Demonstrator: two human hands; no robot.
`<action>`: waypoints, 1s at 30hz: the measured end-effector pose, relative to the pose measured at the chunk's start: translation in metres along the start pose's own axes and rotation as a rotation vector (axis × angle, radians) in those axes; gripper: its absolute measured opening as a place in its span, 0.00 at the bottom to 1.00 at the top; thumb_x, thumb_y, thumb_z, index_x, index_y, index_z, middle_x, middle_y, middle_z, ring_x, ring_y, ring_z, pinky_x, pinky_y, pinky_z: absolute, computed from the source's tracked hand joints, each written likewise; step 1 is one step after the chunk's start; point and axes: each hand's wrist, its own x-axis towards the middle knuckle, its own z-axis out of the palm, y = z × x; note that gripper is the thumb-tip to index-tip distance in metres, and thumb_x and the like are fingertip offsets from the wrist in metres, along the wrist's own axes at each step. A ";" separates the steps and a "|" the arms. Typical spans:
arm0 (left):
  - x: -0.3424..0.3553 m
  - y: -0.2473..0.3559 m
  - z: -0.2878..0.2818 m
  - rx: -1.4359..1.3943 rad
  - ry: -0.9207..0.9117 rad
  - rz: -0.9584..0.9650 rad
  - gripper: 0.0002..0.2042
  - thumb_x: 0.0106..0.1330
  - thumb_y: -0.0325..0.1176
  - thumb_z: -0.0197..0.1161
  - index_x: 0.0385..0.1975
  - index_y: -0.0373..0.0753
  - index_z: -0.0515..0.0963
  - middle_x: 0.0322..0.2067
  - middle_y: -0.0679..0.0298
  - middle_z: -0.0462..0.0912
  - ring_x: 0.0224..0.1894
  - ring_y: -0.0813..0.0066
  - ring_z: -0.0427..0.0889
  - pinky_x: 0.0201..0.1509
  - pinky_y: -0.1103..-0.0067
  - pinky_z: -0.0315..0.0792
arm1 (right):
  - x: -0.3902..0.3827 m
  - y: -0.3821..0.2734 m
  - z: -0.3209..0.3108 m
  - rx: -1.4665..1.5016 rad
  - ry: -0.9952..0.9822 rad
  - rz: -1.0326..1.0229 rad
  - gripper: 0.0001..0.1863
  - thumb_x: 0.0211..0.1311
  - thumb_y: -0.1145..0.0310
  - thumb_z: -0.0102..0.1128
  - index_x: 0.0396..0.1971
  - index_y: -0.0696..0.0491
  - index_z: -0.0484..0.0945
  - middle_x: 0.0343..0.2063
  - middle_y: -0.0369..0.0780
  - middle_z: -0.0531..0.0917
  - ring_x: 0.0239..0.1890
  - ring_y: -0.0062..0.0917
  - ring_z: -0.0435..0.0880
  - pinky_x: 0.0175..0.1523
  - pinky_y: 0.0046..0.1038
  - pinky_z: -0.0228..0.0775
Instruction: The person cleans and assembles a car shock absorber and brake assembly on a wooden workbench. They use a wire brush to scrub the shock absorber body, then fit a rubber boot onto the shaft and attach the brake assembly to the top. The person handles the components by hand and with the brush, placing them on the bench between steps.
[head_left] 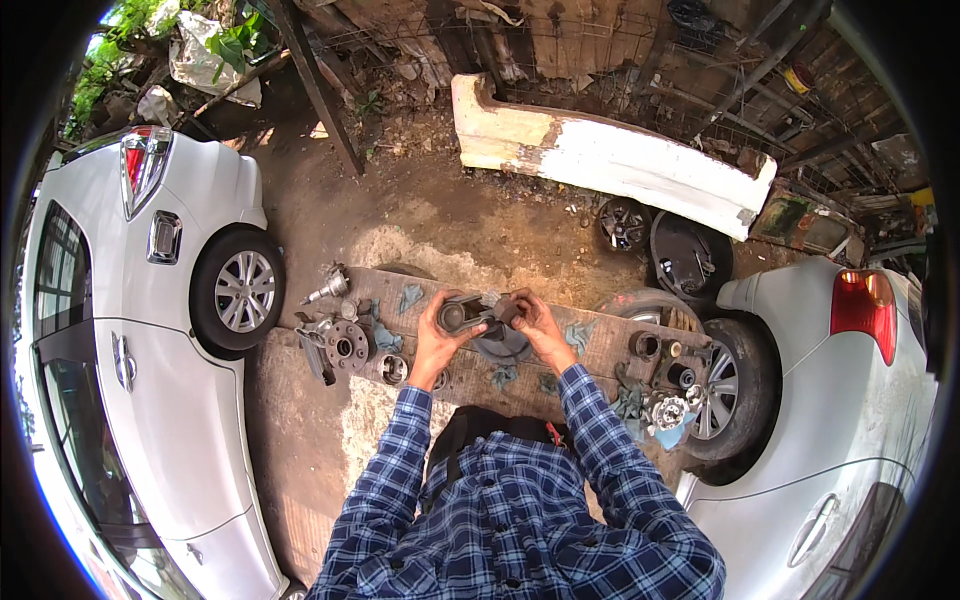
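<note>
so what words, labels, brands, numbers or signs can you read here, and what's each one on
None can be read for certain.
Yellow-and-red container at upper right: too small and blurred to read.
Silver car wheel at left and dusty car wheel at right: no lettering legible.
Dark metal parts in the left hand and right hand: nothing readable.

Your head-worn fisheye camera, left of a pair, looks steeply down past your checked shirt [490,530] at six o'clock to your left hand [438,338] and right hand [541,328], close by at centre. Its rim bends a silver car [180,400] at nine and a second car [840,430] at four.
</note>
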 end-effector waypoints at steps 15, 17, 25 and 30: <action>-0.010 0.001 0.004 -0.076 0.157 -0.066 0.25 0.49 0.30 0.81 0.44 0.36 0.74 0.41 0.61 0.84 0.46 0.72 0.83 0.53 0.75 0.76 | 0.015 -0.018 0.003 -0.186 0.040 0.090 0.18 0.61 0.63 0.70 0.46 0.56 0.78 0.41 0.35 0.81 0.48 0.23 0.79 0.55 0.27 0.71; -0.010 0.003 0.005 0.018 0.151 -0.023 0.25 0.49 0.30 0.81 0.44 0.35 0.74 0.41 0.61 0.84 0.47 0.72 0.82 0.54 0.75 0.75 | 0.016 -0.018 0.001 -0.188 0.116 0.191 0.16 0.62 0.64 0.69 0.45 0.57 0.78 0.41 0.35 0.82 0.47 0.22 0.79 0.55 0.27 0.71; -0.010 0.005 0.009 -0.027 0.125 -0.040 0.25 0.49 0.30 0.80 0.44 0.36 0.74 0.42 0.60 0.83 0.47 0.69 0.82 0.53 0.73 0.76 | 0.009 -0.010 -0.012 -0.252 0.095 0.114 0.13 0.67 0.62 0.65 0.39 0.55 0.76 0.34 0.31 0.76 0.40 0.16 0.74 0.49 0.22 0.67; -0.009 0.000 0.015 0.087 0.103 0.005 0.26 0.47 0.29 0.81 0.45 0.36 0.74 0.42 0.60 0.84 0.48 0.71 0.82 0.54 0.73 0.76 | 0.002 -0.007 -0.028 -0.132 0.127 0.144 0.13 0.67 0.61 0.66 0.38 0.54 0.75 0.33 0.29 0.75 0.39 0.16 0.72 0.48 0.21 0.65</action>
